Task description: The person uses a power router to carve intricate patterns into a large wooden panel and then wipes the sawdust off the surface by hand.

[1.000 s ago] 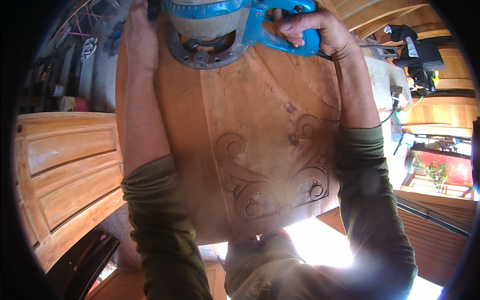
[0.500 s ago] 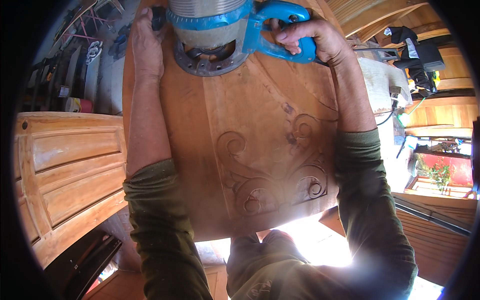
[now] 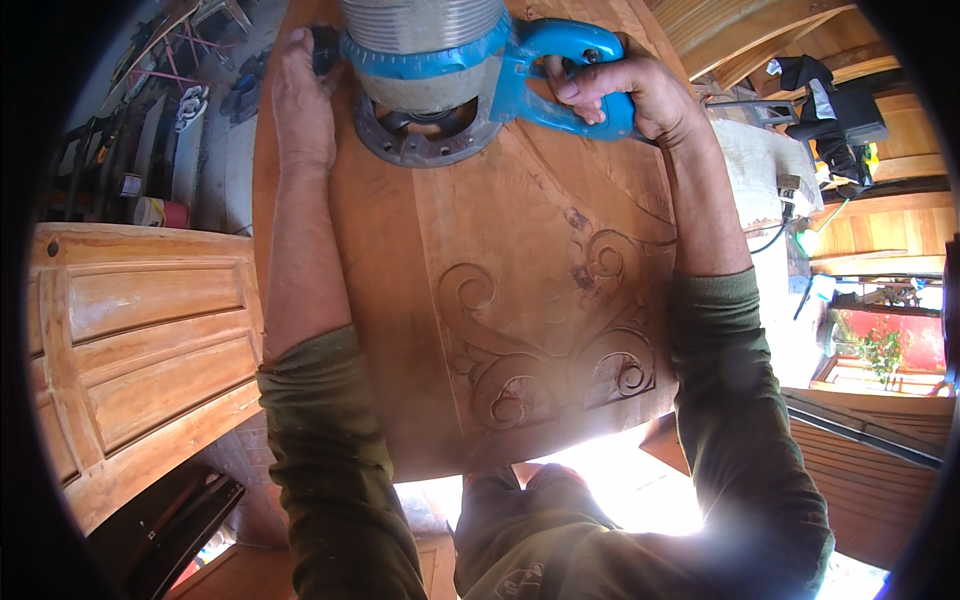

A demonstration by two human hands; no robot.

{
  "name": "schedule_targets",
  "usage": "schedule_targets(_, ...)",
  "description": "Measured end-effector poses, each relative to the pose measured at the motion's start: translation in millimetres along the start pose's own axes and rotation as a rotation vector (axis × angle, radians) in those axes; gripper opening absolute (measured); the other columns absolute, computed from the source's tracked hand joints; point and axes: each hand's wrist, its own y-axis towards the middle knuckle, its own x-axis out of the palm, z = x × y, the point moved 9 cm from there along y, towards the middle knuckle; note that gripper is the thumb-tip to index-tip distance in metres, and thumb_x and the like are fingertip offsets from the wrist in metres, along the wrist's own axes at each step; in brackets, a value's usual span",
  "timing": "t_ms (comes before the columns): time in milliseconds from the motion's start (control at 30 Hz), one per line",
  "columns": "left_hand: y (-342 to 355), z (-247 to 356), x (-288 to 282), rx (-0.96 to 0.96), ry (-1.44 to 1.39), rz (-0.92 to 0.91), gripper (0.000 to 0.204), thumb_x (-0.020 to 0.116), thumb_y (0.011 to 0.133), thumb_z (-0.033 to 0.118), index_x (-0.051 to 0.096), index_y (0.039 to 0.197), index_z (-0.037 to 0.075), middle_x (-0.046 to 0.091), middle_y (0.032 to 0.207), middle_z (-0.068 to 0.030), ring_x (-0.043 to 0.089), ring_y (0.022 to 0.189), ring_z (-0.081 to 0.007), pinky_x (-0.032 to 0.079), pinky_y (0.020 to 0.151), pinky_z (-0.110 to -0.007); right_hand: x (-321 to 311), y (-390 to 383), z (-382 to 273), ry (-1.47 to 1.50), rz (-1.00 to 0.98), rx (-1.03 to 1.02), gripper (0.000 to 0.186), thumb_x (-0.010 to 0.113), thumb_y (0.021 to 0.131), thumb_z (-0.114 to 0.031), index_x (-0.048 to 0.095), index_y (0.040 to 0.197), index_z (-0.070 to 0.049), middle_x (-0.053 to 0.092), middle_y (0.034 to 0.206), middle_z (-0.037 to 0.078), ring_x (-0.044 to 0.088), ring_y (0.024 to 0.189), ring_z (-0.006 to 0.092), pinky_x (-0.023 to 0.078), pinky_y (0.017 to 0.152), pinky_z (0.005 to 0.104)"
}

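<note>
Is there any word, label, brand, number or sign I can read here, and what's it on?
None can be read clearly.
Router, on its blue ring: fine scale marks, too small.
Clothing: a faint emblem, too blurred.
Tub: any print is too small.

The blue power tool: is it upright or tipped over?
Upright: the blue power tool's round base faces down to the carved board, its ribbed housing above.

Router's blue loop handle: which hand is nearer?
Right. The right hand grips the blue loop handle; the left hand is on the router's opposite side, at the black knob.
</note>
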Motion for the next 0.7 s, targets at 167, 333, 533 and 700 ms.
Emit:
schedule_targets(167,-2,2,-5,0.013,0.033,-0.015,0.049,0.045,0.109,0.042,0.065,0.129,0.002,0.064,0.130,-0.0113,0.061,0.121,-0.0229,0.052,0.107,-0.042,6,-6,-6,0.049,0.003,0.012,0.019,0.081,0.080,-0.020,0.068,0.080,-0.006,0.055,0.061,0.001,0.052,0.058,0.0103,0.041,0.064,0.0268)
schedule_targets(333,-9,9,-2,0.019,0.051,-0.016,0.046,0.043,0.110,0.039,0.065,0.127,0.002,0.064,0.127,-0.0106,0.061,0.120,-0.0229,0.053,0.105,-0.043,10,-11,-5,0.063,-0.006,0.025,0.019,0.082,0.080,-0.019,0.068,0.083,-0.006,0.054,0.061,0.001,0.051,0.057,0.0100,0.040,0.061,0.0267)
schedule_targets(533,-12,5,-7,-0.013,0.013,-0.022,0.049,0.043,0.110,0.038,0.060,0.137,0.001,0.057,0.142,-0.0149,0.057,0.130,-0.0252,0.053,0.107,-0.044,13,-15,-4,0.078,-0.011,0.032,0.019,0.081,0.081,-0.018,0.068,0.086,-0.005,0.053,0.061,0.001,0.050,0.057,0.0092,0.039,0.061,0.0259)
schedule_targets(700,-13,2,-8,0.024,0.092,-0.051,0.052,0.040,0.111,0.035,0.051,0.148,0.000,0.048,0.154,-0.0213,0.051,0.141,-0.0290,0.055,0.108,-0.045,12,-16,1,0.108,-0.041,0.029,0.019,0.080,0.082,-0.018,0.068,0.087,-0.004,0.054,0.061,0.001,0.050,0.056,0.0093,0.039,0.059,0.0255)
